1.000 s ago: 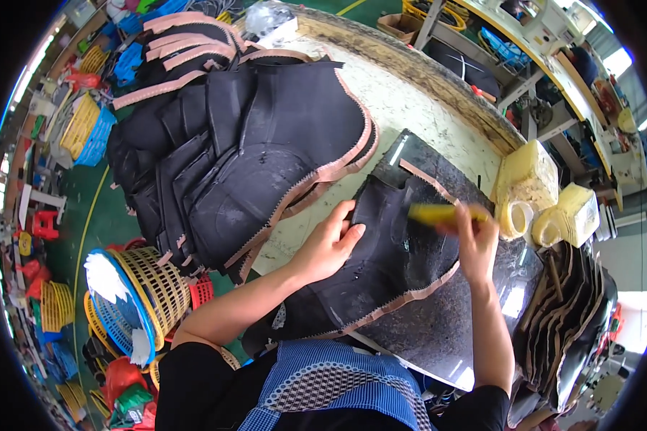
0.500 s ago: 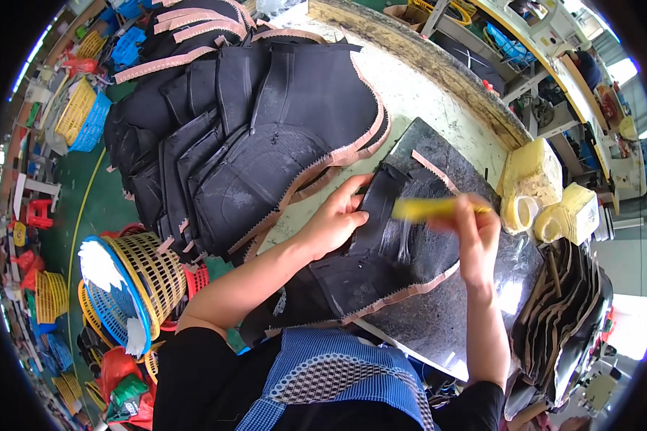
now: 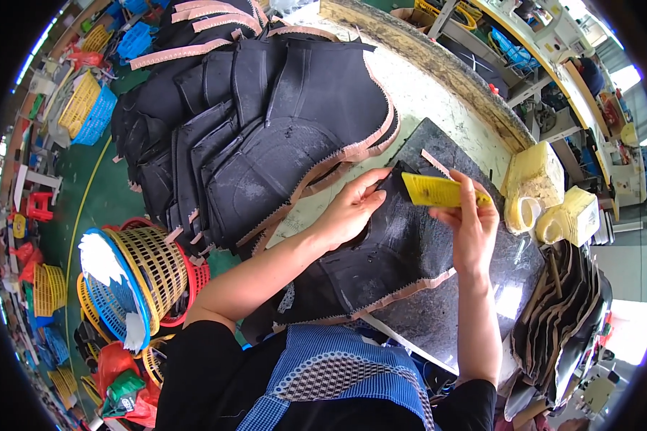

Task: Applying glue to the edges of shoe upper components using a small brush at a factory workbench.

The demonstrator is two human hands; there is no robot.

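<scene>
My right hand (image 3: 473, 233) grips a flat yellow scraper (image 3: 433, 190) by its right end, its blade tilted above the work. Beneath it lies a black shaped piece (image 3: 366, 276) with a pinkish zigzag-cut edge strip along its near side. My left hand (image 3: 349, 212) pinches the upper left edge of this piece between thumb and fingers, and that edge looks lifted. The piece rests partly on a dark smeared board (image 3: 474, 309). Left of my left hand, a big overlapping pile of similar black pieces (image 3: 287, 151) covers the table.
Two glue-crusted, cream-coloured containers (image 3: 535, 176) with open mouths lie right of the board. A stack of dark pieces (image 3: 561, 316) hangs at the table's right side. Plastic baskets (image 3: 151, 276) stand at the left. A worn raised ledge (image 3: 438, 68) bounds the far table edge.
The scraper, blurred before, now shows its broad face and is tilted. My left hand has moved slightly up and right, with the piece's upper left edge now drawn up. The whole view has shifted slightly.
</scene>
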